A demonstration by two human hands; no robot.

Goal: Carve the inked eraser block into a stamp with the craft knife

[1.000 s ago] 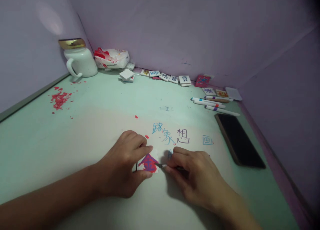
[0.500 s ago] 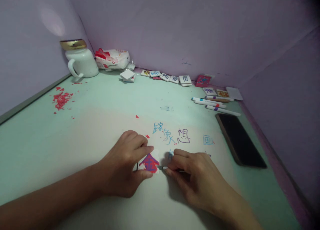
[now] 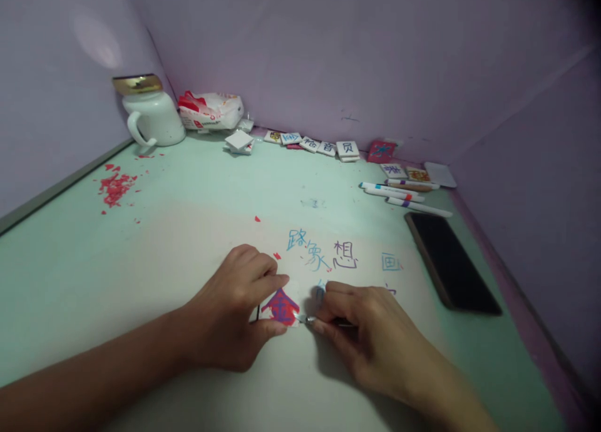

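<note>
On the pale counter, the left hand, half-spread, grips the red-marked tile by opposite edges, likely against skidding; the right hand pinches a slim knife low, blade at the tile's right side, presumably for control!

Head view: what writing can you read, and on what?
"金": painted tile held by left hand
"路": tabletop
"象": tabletop
"想": tabletop
"画": tabletop
"音": white rear tile
"员": top tile of rear stack
Unreadable (small, blurred or hidden): other rear tiles, packet print, wall marks, characters beside right hand.
</note>
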